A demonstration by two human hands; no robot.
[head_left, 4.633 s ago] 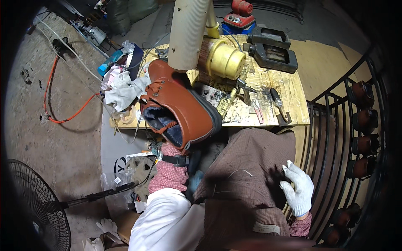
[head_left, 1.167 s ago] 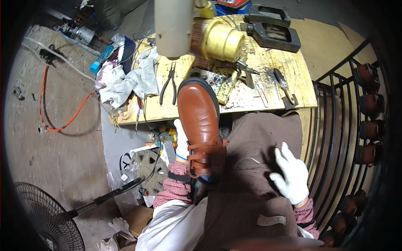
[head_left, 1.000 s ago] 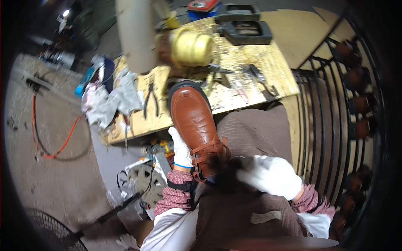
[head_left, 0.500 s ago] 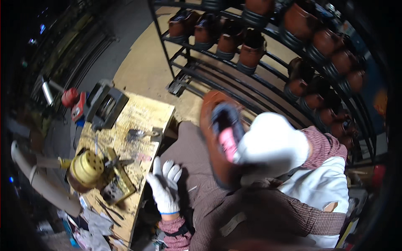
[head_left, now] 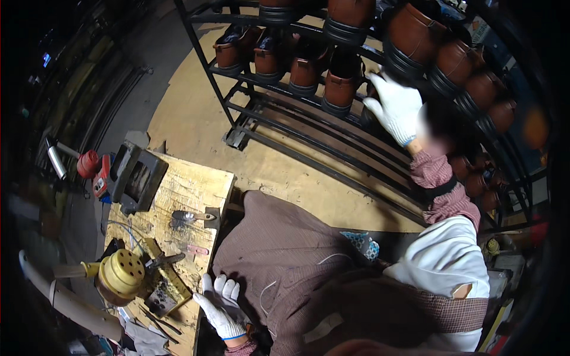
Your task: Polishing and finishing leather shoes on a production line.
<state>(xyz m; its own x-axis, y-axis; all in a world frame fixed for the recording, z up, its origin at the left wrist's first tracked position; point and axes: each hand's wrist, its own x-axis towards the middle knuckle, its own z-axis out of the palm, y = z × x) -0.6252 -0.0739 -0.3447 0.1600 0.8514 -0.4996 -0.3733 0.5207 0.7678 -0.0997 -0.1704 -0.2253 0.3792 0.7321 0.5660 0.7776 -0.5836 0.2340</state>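
My right hand [head_left: 396, 110], in a white knit glove, is stretched out to the shoe rack [head_left: 270, 89]. Its thumb and fingers are apart, beside a dark shoe [head_left: 369, 115] that is mostly hidden behind the hand and in shadow. To the left of it on the same shelf stands a brown leather shoe [head_left: 341, 89] with a dark sole, heel toward me. My left hand [head_left: 219, 305], gloved too, lies by the workbench edge with its fingers spread and nothing in it.
The wooden workbench [head_left: 199, 178] at the left carries a brush [head_left: 193, 216], a yellow lamp-like device [head_left: 122, 276], a dark metal frame [head_left: 139, 178] and dark pliers-like tools [head_left: 157, 323]. A brown apron [head_left: 285, 237] covers my lap. More brown shoes [head_left: 457, 65] fill the rack at the right.
My right hand has moved from above my lap up to the rack. The brown shoe it held with pink stuffing inside has left my lap. My left hand has shifted slightly down and left.
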